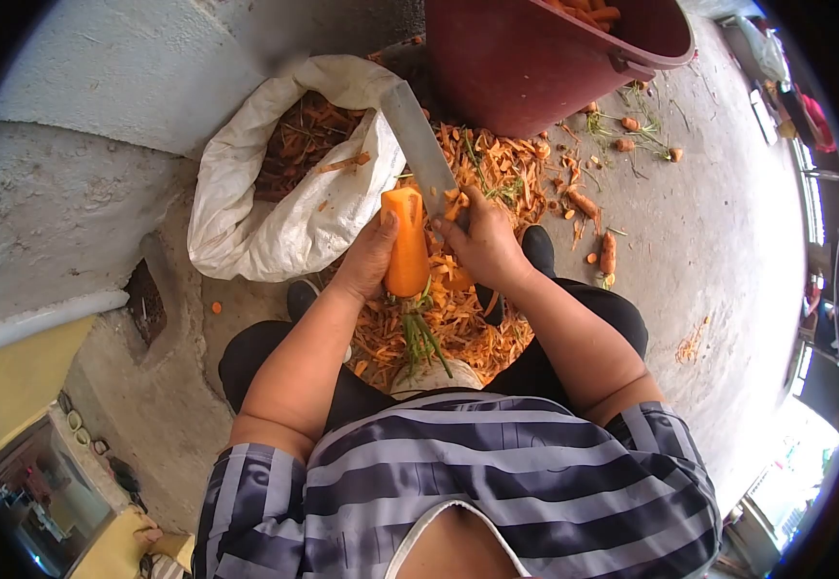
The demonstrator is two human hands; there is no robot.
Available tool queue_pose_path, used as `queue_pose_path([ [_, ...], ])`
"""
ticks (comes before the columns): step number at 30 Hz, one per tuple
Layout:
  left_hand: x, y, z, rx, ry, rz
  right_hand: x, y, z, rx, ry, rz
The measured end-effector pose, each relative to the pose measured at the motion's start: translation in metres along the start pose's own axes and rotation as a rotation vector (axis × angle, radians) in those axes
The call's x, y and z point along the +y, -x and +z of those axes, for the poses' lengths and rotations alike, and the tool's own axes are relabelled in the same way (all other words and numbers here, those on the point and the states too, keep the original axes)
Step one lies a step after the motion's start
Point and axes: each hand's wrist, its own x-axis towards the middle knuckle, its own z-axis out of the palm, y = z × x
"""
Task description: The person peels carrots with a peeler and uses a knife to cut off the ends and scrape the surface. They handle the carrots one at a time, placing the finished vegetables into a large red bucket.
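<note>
A thick carrot (407,256) was to the right of the white sack (275,236), grasped by the left hand (366,256). The right hand (485,241) gripped a knife (419,140). Beside the sack lay carrot peelings (508,159); near it stood a dark-red bucket (526,68).

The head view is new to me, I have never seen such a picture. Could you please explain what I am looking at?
There is no machine here: these are a person's two bare hands. The only picture comes from a camera on that person's head, looking forward and down, so the striped shirt below is their own. The left hand holds a large carrot; the right hand holds a broad-bladed knife. On the concrete floor lie carrot peelings, beside a white sack with more inside. Beyond stands a dark red bucket containing carrots.
</note>
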Motion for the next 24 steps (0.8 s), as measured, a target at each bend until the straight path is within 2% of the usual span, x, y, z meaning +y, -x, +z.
queue_pose_path([
  [8,0.000,0.002,0.004,0.044,-0.188,0.099,0.002,0.000,0.000,-0.106,0.120,-0.006],
  [11,0.002,0.003,0.006,0.040,-0.252,0.134,0.002,0.005,0.005,-0.071,0.154,-0.062],
  [13,0.002,0.005,0.006,0.066,-0.312,0.147,0.001,0.006,0.005,-0.122,0.132,-0.020],
  [17,-0.006,0.004,-0.003,0.028,-0.321,0.118,0.001,0.010,0.005,-0.191,0.107,0.005],
  [22,-0.003,0.004,-0.005,0.020,-0.399,0.086,0.001,0.015,0.011,-0.147,0.060,0.005],
  [24,-0.007,0.005,0.003,0.074,-0.354,0.092,0.004,0.016,0.015,-0.134,0.058,0.020],
])
